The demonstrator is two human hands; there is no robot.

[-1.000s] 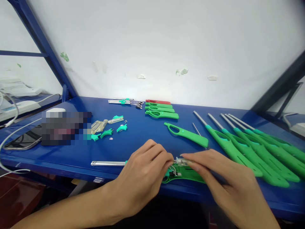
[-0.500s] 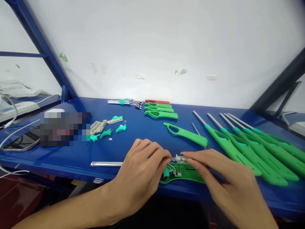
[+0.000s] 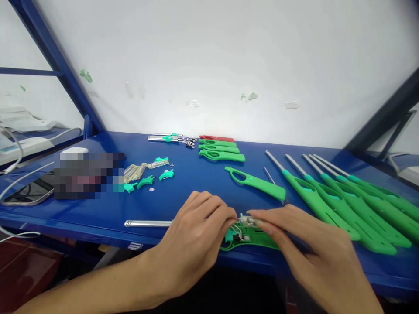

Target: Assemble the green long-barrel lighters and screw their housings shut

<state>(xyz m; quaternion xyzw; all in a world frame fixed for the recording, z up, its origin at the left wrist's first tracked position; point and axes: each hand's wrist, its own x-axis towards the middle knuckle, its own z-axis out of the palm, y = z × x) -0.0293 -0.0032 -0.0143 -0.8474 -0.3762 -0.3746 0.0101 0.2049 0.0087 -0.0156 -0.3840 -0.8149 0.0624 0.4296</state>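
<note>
My right hand (image 3: 310, 244) pinches a small clear lighter fuel tank (image 3: 247, 219) between thumb and fingertips. At the tank's left end, the thumb and fingers of my left hand (image 3: 199, 231) are pressed together on a tiny part that I cannot make out. Below both hands lies an open green lighter handle half (image 3: 262, 239), with white wires and a teal trigger (image 3: 229, 236) inside. Its silver metal tube (image 3: 147, 223) sticks out to the left. My left hand covers the middle of this lighter, and my right hand hides its far end.
Several assembled green lighters (image 3: 343, 200) lie at right. A loose green handle half (image 3: 258, 185) rests beyond my hands. More handle halves (image 3: 222, 155), metal tubes with wires (image 3: 163, 139), clear tanks (image 3: 135, 172) and teal triggers (image 3: 145, 182) lie farther back. A phone (image 3: 31, 192) is at left.
My left fingertips have shifted slightly right, closer to the tank's end. The tank has tipped or dropped very slightly. The view has moved a little.
</note>
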